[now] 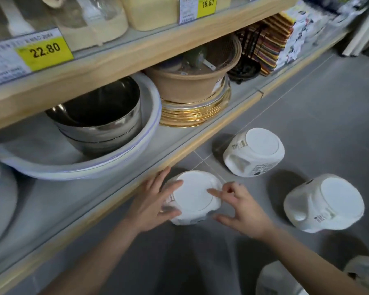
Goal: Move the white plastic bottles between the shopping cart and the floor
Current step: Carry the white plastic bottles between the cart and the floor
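At the far left, a yellow price tag (44, 53) reading 22.80 hung on the upper shelf edge (124, 60). Below it, on the lower shelf (51, 201), stacked steel bowls (98, 122) sat inside a wide white basin (77, 167). Just to their right a tan plastic basin (188, 86) rested on a stack of gold-rimmed plates (192, 116), and a second yellow tag (207, 4) reading 18.80 showed above. Further right on the same shelf stood a dark wire rack (246, 67) beside a leaning stack of coloured mats (271, 43).

On the grey tiled floor (317, 107), close against the shelf's front edge, stood the nearest white bottle (195, 196), seen from above with its flat round top facing the camera. The left hand (156, 201) lay against its left side, fingers straight and spread, the thumb along the near lower edge. The right hand (241, 207) met it from the right: the forefinger lay stretched across the top, the thumb reached toward the lower right edge, and the other fingers were loosely curled above it. Whether that grip truly clamped the bottle could not be told.

A second white bottle (254, 152) stood on the floor beyond and to the right, apart from the first, label print visible on its side. A third white bottle (324, 203) stood further right still, near the right forearm. At the bottom right corner some pale shapes were too blurred to identify.
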The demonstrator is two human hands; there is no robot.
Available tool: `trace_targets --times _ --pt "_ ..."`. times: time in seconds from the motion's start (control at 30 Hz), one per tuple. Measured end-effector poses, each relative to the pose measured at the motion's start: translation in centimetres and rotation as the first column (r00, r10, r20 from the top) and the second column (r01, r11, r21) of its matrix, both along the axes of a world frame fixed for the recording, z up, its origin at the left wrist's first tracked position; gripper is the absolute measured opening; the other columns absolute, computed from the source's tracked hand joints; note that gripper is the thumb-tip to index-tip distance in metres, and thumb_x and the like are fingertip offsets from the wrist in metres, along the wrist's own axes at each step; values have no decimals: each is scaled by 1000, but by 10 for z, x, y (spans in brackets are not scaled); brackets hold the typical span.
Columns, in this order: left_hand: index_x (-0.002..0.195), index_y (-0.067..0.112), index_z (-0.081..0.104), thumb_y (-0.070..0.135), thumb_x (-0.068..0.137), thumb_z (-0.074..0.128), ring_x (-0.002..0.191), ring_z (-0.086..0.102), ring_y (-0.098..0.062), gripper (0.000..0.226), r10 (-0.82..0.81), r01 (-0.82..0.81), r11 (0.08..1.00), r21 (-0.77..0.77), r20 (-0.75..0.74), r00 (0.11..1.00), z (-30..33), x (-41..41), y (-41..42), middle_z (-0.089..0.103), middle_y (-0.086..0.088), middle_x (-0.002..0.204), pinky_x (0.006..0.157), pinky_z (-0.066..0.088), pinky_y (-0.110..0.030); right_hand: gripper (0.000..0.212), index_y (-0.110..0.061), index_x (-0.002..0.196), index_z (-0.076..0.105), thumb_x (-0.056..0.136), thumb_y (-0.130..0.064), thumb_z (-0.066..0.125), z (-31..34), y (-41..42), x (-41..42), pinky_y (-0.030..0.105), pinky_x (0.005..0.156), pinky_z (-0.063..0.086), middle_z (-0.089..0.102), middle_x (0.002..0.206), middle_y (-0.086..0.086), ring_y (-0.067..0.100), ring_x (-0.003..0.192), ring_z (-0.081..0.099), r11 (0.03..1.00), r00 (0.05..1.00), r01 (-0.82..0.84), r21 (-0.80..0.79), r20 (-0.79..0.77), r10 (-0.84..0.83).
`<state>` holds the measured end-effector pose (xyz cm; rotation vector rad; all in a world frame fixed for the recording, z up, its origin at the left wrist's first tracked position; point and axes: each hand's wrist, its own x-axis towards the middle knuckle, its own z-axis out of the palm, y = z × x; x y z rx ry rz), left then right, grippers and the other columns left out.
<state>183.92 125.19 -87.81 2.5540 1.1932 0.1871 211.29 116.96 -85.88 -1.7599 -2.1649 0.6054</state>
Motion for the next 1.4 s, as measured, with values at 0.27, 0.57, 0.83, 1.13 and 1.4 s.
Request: trace_targets --times 0.27,0.57,0.83,1.13,1.4 --pt "134 65 0 57 68 74 143 4 -13 99 35 16 961 -278 177 984 -29 3 -12 -13 13 153 109 38 -40 97 -48 138 18 59 -63 73 -44 28 -14 31 113 32 21 143 7 21 133 26 999 984 -51 -16 -169 47" --pt "137 51 29 64 72 68 140 20 -10 77 99 43 942 -334 395 913 63 7 -5 17 4 148 110 28 -23 95 -50 131 33 51 -54 84 49 30 -8 25 108 35 37 130 -6 6 122 37 975 889 8 -223 -445 -109" --pt "137 44 26 61 77 62 139 21 -8 71 158 11 927 -374 418 894 317 1 -11 27 2 145 112 19 -18 93 -56 127 31 51 -49 84 304 34 -15 39 110 34 39 133 -22 5 126 36 957 851 14 -290 -498 -164" --pt "135 49 30 59 74 58 136 29 -8 69 444 -240 863 -445 438 782 588 -42 -70 33 6 147 110 30 -32 90 -61 121 40 43 -53 84 570 18 -66 44 105 39 45 130 -5 14 123 42 933 819 -20 -359 -541 -191" --pt "129 52 34 55 77 59 121 43 -2 58 640 -462 768 -443 508 576 669 -85 -152 44 13 134 103 38 -25 87 -39 128 43 54 -36 89 649 -27 -133 22 86 52 48 127 -12 13 115 52 920 674 -173 -352 -724 -150"
